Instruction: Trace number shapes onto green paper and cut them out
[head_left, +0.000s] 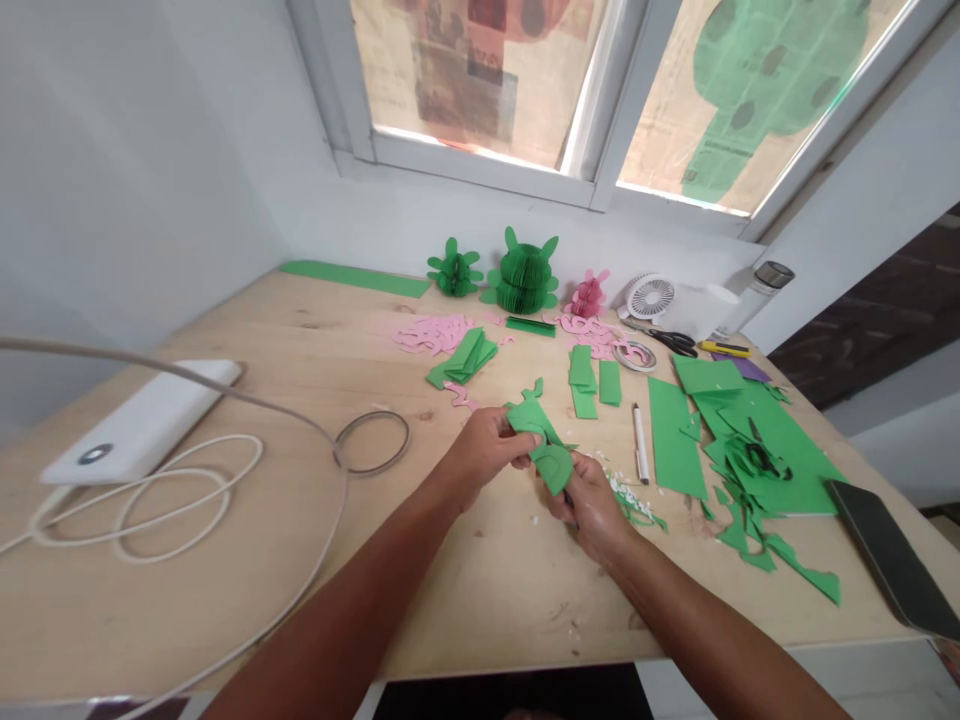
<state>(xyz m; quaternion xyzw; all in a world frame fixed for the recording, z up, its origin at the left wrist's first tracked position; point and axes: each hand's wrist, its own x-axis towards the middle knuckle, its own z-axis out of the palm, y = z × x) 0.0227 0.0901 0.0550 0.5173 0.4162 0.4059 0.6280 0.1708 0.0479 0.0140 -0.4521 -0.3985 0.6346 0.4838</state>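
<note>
My left hand (491, 445) pinches a piece of green paper (553, 466) with a curved outline drawn on it, just above the table's middle. Close on its right, my right hand (589, 505) is closed around scissors (569, 499), mostly hidden by the fingers and the paper. A ragged green edge sticks up beyond the left fingertips. Folded green strips (463, 358) and a pink scrap (459, 396) lie beyond my left hand. Small white and green paper bits (634, 500) are scattered beside my right hand.
Green paper figures (523, 275) and a pink one (589, 294) stand along the wall near a white fan (650, 297). Rightward lie a white marker (640, 445), green offcuts (754, 520) and a dark flat device (892, 550). A white power bank (142, 420) and looping cable (217, 500) occupy the left.
</note>
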